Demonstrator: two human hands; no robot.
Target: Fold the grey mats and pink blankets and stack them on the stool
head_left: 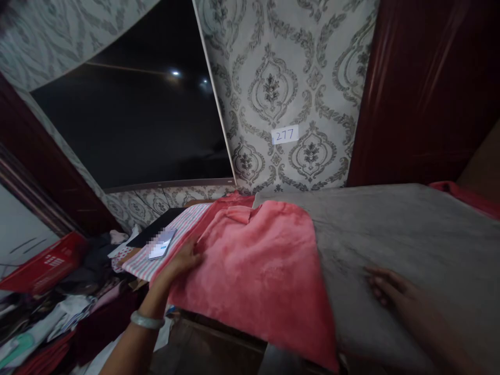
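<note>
A coral-red plush cloth lies spread over the furniture in front of me, its near edge hanging over the front. A small folded flap shows at its far edge; whether it is a garment I cannot tell. My left hand, with a bangle on the wrist, rests on the cloth's left side, fingers spread. Over the grey cover, right of the cloth, is my right hand, somewhat blurred. Its fingers are loosely bent and apart, with nothing visible in them. Beside my left hand, a phone lies on a striped cloth.
A large dark television stands behind on the left. A paper label marked 277 is on the patterned wall. At lower left are a red basket and heaped clothes. More red cloth lies at far right.
</note>
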